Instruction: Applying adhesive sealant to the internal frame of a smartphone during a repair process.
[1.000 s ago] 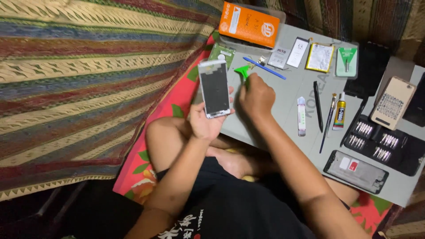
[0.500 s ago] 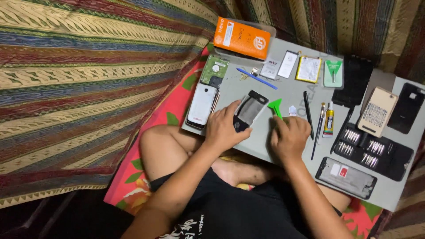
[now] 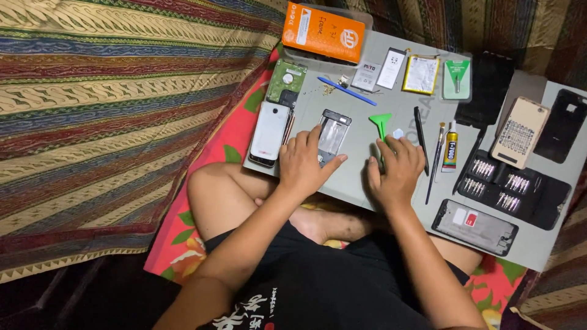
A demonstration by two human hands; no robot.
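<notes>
At table (image 3: pixel 361 183) centre, opened phone frame (image 3: pixel 333 137) lying flat, pinned by left hand (image 3: pixel 304 162), fingers spread over its lower edge for steadiness. Right hand (image 3: pixel 396 171) resting loosely curled on green pry tool (image 3: pixel 380 125). White phone (image 3: pixel 269 131) parked just left.

black shirt with white print, bare forearms

Orange box (image 3: pixel 323 32), blue pry stick (image 3: pixel 347 91), glue tube (image 3: pixel 450 146), screwdriver-bit case (image 3: pixel 512 186).
</notes>
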